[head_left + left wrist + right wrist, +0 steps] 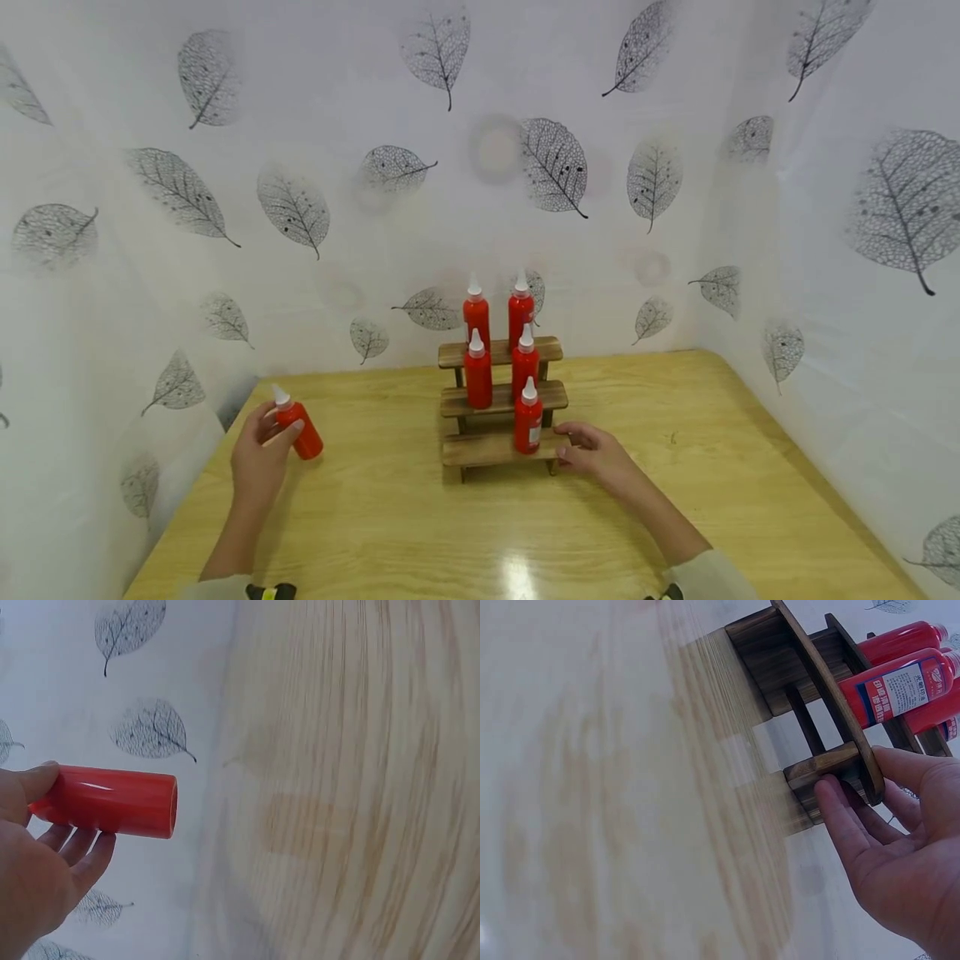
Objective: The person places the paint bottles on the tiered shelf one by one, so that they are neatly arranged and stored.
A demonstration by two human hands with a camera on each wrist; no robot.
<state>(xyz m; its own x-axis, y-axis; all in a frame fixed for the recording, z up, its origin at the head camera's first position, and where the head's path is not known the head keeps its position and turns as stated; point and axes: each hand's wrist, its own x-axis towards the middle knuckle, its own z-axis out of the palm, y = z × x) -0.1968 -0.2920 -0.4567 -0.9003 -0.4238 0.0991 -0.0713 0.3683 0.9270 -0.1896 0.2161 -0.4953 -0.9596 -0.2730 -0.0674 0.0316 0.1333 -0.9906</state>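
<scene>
At the table's left side my left hand (258, 454) holds a red bottle (302, 433) with a white pointed cap, tilted to the left. In the left wrist view the thumb and fingers grip this bottle (120, 801) near its cap end, its base pointing right. My right hand (596, 457) grips the right end of the lowest step of a wooden three-step stand (480, 450). The right wrist view shows the thumb on top of the step and the fingers (844, 825) under it. A labelled red bottle (528, 425) stands on that lowest step, close to this hand.
Two red bottles (478, 375) stand on the middle step and two more (476, 317) on the top step. The stand is on a light wooden table (375, 517). A white curtain with a leaf print (337, 275) hangs behind and along both sides.
</scene>
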